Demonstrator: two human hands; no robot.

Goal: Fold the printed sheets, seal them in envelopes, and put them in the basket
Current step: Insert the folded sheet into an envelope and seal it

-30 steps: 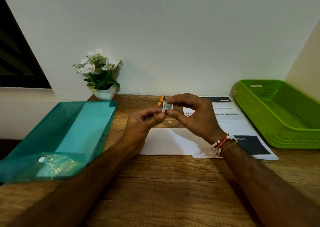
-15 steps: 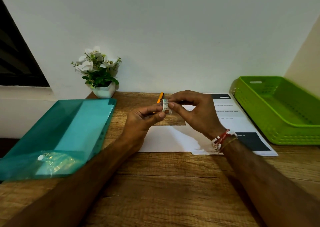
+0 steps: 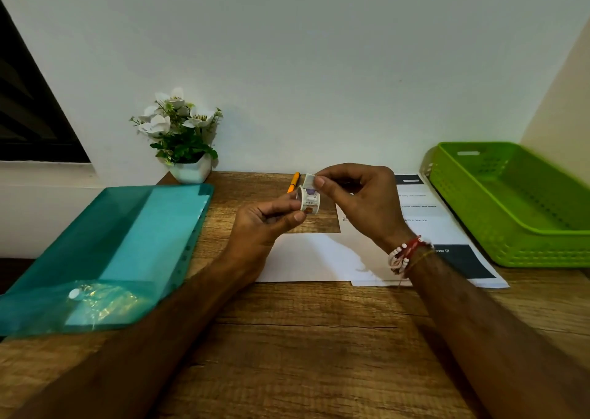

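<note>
A small printed tape roll [image 3: 309,200] is held above the desk between thumb and fingers of my left hand [image 3: 266,223]. My right hand [image 3: 360,199] pinches the roll's loose end, lifted a little off the roll. Under my hands lies a white envelope [image 3: 306,259] on the wooden desk, overlapping the printed sheets [image 3: 424,214] with dark blocks. The green basket [image 3: 510,207] stands empty at the right, touching the sheets' far edge.
A teal plastic folder [image 3: 105,252] with a clear packet on it covers the desk's left side. An orange pen [image 3: 293,182] lies behind my hands. A white flower pot [image 3: 188,169] stands against the wall.
The roll has turned in my left hand from flat-on to side-on, and my right fingers have peeled its free end upward. Both hands stayed in about the same place.
</note>
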